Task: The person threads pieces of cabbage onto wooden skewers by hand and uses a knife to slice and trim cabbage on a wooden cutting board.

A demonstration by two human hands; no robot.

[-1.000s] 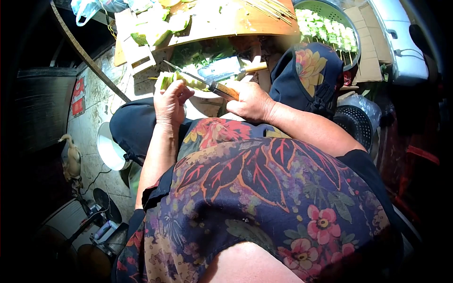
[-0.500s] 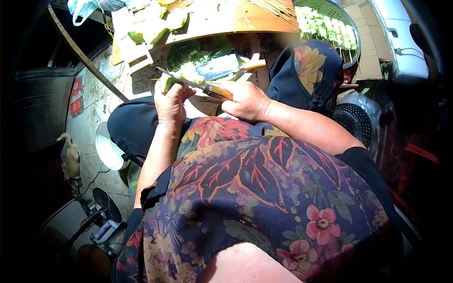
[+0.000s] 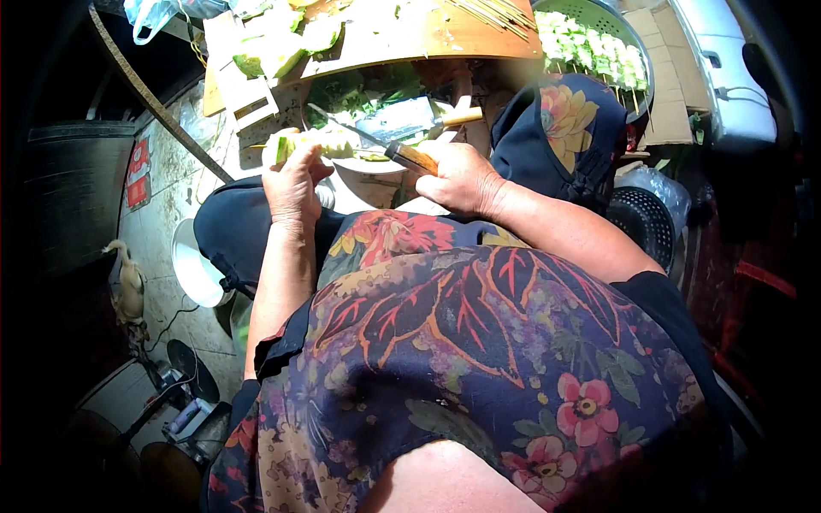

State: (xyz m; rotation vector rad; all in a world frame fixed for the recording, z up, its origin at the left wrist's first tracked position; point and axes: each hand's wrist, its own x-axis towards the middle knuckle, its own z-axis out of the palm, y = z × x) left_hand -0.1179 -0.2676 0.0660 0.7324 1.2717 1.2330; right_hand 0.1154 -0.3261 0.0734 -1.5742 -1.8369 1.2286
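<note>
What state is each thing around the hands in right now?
Left grip: closed on the skewered pieces
Right grip: closed round the knife handle
Skewered pieces: threaded on a stick, held up
Knife: blade bare, contact with pieces unclear
Wide-bladed knife: lying unheld
Loose sticks: lying on the board
Colander: holding filled skewers

we see a dark purple garment [image 3: 445, 368] over the person's front, printed with pointed leaves outlined in orange and veined in red, and, lower on the right, pink flowers [image 3: 588, 409] with yellow centres. black fabric edges the right sleeve [image 3: 637, 295], which ends above a bare forearm [image 3: 569, 231]; the left hand [image 3: 291, 188] and right hand [image 3: 462, 181] are bare too. across the lap we find red blooms [image 3: 410, 232]. the dark trousers [image 3: 239, 214] look plain at the left knee, while a large yellow flower [image 3: 571, 120] with pinkish petals marks the right, beside black knotted trim [image 3: 590, 184].
</note>
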